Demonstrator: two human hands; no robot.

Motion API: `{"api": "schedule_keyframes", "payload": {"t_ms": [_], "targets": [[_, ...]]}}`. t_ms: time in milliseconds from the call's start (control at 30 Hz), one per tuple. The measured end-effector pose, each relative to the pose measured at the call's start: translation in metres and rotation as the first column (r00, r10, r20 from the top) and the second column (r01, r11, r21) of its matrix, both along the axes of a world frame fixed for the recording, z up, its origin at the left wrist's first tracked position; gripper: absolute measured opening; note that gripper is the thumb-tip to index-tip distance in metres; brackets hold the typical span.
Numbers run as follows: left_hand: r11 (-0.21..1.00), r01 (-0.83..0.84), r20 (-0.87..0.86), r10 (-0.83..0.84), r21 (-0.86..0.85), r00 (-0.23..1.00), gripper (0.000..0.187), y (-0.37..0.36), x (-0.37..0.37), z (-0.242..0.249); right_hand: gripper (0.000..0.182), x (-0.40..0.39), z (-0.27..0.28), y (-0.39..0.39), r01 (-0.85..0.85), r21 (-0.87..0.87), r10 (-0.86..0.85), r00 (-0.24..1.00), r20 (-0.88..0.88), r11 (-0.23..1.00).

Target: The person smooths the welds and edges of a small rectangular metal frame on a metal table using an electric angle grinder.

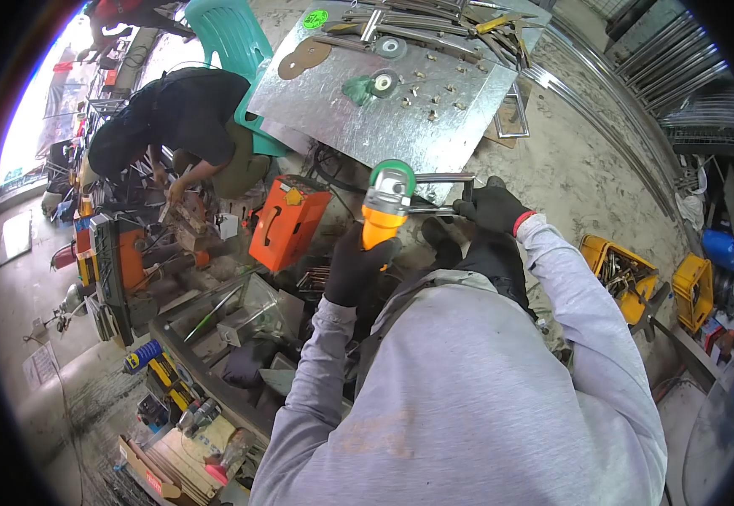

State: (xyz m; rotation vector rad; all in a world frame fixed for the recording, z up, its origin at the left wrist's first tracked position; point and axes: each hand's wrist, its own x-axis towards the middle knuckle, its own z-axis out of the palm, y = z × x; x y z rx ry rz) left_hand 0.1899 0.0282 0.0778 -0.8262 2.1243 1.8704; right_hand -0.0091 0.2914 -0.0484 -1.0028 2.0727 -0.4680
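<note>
My left hand [352, 268], in a black glove, is closed around the yellow body of an angle grinder [383, 221]. A green disc [400, 166] sits at the grinder's far end, close to the table's near edge. My right hand [493, 207], also gloved in black with a red cuff, grips one end of a metal tube frame [443, 178]. Two shiny bars of this frame run leftward from the glove toward the grinder's head. Metal table [325, 110] lies just beyond both hands, bearing grinding discs [384, 82] and several small metal pieces [432, 115].
An orange machine [289, 223] stands left of the grinder. Farther left, a person [173, 118] bends over near a green plastic chair [230, 38]. Yellow crates [694, 291] stand at the right, long metal tubes [611, 110] lie behind them, and a tool-filled bin [183, 319] is at lower left.
</note>
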Motion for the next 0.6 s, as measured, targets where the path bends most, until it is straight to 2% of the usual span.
{"api": "schedule_keyframes", "payload": {"t_ms": [33, 100, 133, 233, 267, 367, 433, 500, 567, 600], "targets": [[1.000, 0.000, -0.001, 0.000, 0.000, 1.000, 0.032, 0.004, -0.004, -0.003, 0.055, 0.000, 0.001, 0.000, 0.000, 0.000, 0.000, 1.000, -0.001, 1.000], [0.985, 0.104, -0.104, -0.119, -0.141, 0.987, 0.035, 0.018, -0.014, -0.006, 0.054, -0.001, 0.002, -0.001, 0.043, 0.017, -0.044, 0.997, 0.062, 0.999], [0.972, 0.135, -0.104, -0.157, -0.190, 0.982, 0.043, 0.024, -0.019, -0.006, 0.054, -0.001, 0.003, -0.001, 0.042, 0.018, -0.043, 0.997, 0.061, 0.999], [0.935, 0.211, -0.079, -0.242, -0.285, 0.967, 0.047, 0.042, -0.030, -0.017, 0.057, -0.003, 0.006, -0.003, -0.021, 0.055, 0.018, 0.998, 0.057, 0.998], [0.935, 0.246, -0.021, -0.260, -0.256, 0.965, 0.044, 0.049, -0.037, -0.009, 0.059, -0.002, 0.003, -0.001, 0.013, 0.020, -0.014, 0.998, 0.053, 1.000], [0.956, 0.220, -0.039, -0.232, -0.192, 0.972, 0.048, 0.053, -0.039, -0.010, 0.062, -0.002, 0.003, 0.000, 0.056, -0.044, -0.054, 0.997, 0.054, 0.997], [0.963, 0.163, -0.059, -0.179, -0.213, 0.982, 0.046, 0.050, -0.034, -0.003, 0.062, -0.004, 0.011, -0.001, -0.005, 0.066, 0.001, 0.998, 0.057, 0.998], [0.945, 0.179, -0.032, -0.196, -0.275, 0.980, 0.042, 0.034, -0.024, 0.003, 0.062, -0.003, 0.016, -0.002, 0.019, 0.052, -0.023, 0.997, 0.077, 0.998], [0.930, 0.167, -0.078, -0.203, -0.327, 0.976, 0.035, 0.013, -0.006, -0.017, 0.061, -0.001, 0.016, -0.003, 0.046, 0.037, -0.049, 0.994, 0.097, 0.998], [0.963, 0.112, -0.058, -0.130, -0.246, 0.990, 0.034, 0.004, 0.000, -0.015, 0.061, -0.001, 0.014, -0.002, 0.061, 0.025, -0.063, 0.994, 0.090, 0.998]]}}
